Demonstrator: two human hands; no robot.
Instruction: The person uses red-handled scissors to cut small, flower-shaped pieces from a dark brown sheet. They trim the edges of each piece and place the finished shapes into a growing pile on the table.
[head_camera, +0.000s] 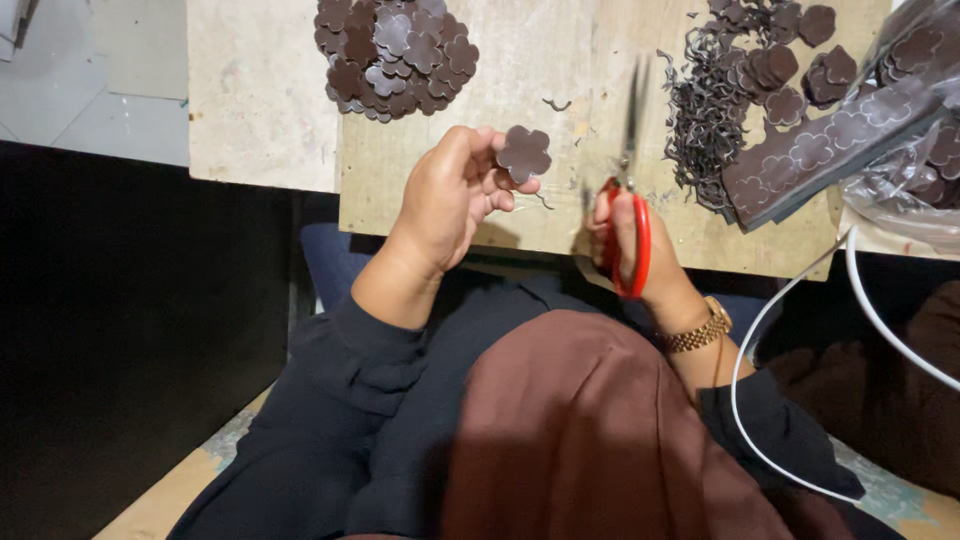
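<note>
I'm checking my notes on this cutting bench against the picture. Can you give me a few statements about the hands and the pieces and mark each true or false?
1. The left hand holds a dark brown flower-shaped piece in its fingers. True.
2. The right hand holds scissors with blue handles. False: the handles are red.
3. A pile of cut flower pieces lies on the board beyond the left hand. True.
4. The scissor blades are cutting into the flower-shaped piece. False: the blades point away, apart from it.
5. A wristwatch sits on the left wrist. False: it is on the right wrist.
</note>
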